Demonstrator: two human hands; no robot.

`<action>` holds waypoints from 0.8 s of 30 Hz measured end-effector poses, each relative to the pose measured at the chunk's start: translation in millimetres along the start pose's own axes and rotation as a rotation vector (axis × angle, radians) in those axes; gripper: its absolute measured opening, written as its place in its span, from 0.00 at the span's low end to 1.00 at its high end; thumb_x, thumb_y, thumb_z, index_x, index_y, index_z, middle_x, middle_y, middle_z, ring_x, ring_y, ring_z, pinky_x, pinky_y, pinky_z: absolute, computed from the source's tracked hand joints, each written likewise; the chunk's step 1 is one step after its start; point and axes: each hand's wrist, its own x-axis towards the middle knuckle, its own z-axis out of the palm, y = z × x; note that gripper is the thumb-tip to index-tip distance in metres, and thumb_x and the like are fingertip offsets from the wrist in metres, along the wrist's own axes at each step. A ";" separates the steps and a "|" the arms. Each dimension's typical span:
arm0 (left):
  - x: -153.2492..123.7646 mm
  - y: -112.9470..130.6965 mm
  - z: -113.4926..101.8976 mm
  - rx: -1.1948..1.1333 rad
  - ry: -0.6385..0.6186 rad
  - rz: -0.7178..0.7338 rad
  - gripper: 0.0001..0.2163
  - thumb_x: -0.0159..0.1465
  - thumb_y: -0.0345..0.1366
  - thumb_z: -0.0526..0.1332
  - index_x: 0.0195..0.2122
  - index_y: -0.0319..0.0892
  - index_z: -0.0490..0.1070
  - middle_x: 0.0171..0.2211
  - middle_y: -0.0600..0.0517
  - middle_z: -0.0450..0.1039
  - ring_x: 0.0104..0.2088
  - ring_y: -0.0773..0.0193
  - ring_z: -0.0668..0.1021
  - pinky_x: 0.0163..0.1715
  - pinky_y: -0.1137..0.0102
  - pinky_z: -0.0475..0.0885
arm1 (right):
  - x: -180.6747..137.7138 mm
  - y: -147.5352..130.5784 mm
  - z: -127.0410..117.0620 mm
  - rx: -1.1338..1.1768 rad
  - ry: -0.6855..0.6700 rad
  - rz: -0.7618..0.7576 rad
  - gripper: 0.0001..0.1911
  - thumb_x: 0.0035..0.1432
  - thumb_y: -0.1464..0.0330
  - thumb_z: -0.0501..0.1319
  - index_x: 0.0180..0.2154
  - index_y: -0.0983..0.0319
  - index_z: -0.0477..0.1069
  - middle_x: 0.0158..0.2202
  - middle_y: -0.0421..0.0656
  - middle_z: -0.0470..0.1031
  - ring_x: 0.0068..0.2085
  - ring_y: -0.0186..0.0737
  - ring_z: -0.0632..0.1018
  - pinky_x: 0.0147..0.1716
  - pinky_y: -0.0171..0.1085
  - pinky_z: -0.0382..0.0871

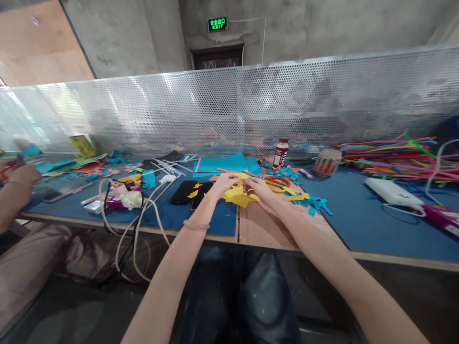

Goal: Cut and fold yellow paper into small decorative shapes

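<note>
Close together over the table's front middle, my left hand (226, 183) and my right hand (258, 188) have their fingers curled in on a piece of yellow paper (243, 175). Some of the fingertips are too small to make out. Just below them lies jagged yellow paper (236, 197). To the right of my right hand are scissors with red and yellow handles (278, 182) and blue paper cutouts (317, 204). Left of my left hand, a black phone (183, 192) lies near small yellow scraps (194, 192), with another dark phone partly hidden behind my wrist.
Blue paper sheets (224, 163) lie behind my hands, near a dark red bottle (280, 153) and a clear jar (327, 162). Colourful pipe cleaners (390, 155) and a white power bank (394, 195) are at right. Cables (158, 215) hang over the edge. Another person's hand (25, 177) is far left.
</note>
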 end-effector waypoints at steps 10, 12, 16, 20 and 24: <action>1.9 -3.0 0.6 -0.056 -0.024 0.003 0.13 0.51 0.44 0.61 0.31 0.39 0.74 0.29 0.49 0.73 0.30 0.66 0.72 0.28 0.72 0.64 | 1.7 1.2 -2.2 -0.058 -0.028 -0.072 0.14 0.51 0.59 0.60 0.26 0.64 0.68 0.24 0.41 0.71 0.25 0.31 0.71 0.24 0.31 0.65; 1.2 -2.2 0.3 -0.045 -0.017 -0.001 0.14 0.51 0.44 0.61 0.32 0.39 0.74 0.30 0.48 0.74 0.31 0.65 0.73 0.28 0.72 0.64 | 2.0 2.5 -1.6 -0.030 -0.016 -0.049 0.12 0.51 0.60 0.59 0.27 0.63 0.67 0.25 0.41 0.71 0.25 0.32 0.71 0.23 0.31 0.65; -0.7 -0.7 0.1 -0.053 -0.029 -0.043 0.15 0.53 0.47 0.60 0.34 0.39 0.73 0.33 0.47 0.74 0.32 0.64 0.75 0.28 0.72 0.65 | 3.1 6.4 -2.8 -0.060 0.008 -0.026 0.10 0.53 0.62 0.56 0.26 0.62 0.66 0.24 0.41 0.69 0.25 0.33 0.70 0.22 0.32 0.65; -0.8 0.1 0.8 -0.048 -0.027 -0.041 0.14 0.53 0.45 0.60 0.33 0.39 0.73 0.32 0.48 0.74 0.31 0.64 0.75 0.28 0.73 0.65 | -0.2 -14.9 -0.1 -0.464 0.226 -0.214 0.11 0.54 0.62 0.55 0.25 0.61 0.65 0.26 0.44 0.69 0.32 0.39 0.71 0.29 0.35 0.65; 0.7 3.0 2.6 -0.075 0.077 -0.141 0.09 0.54 0.38 0.58 0.29 0.38 0.74 0.27 0.50 0.72 0.28 0.66 0.74 0.25 0.74 0.66 | -25.8 -69.7 30.9 -0.710 0.381 -0.472 0.10 0.56 0.63 0.54 0.27 0.60 0.67 0.34 0.47 0.70 0.45 0.46 0.70 0.41 0.40 0.64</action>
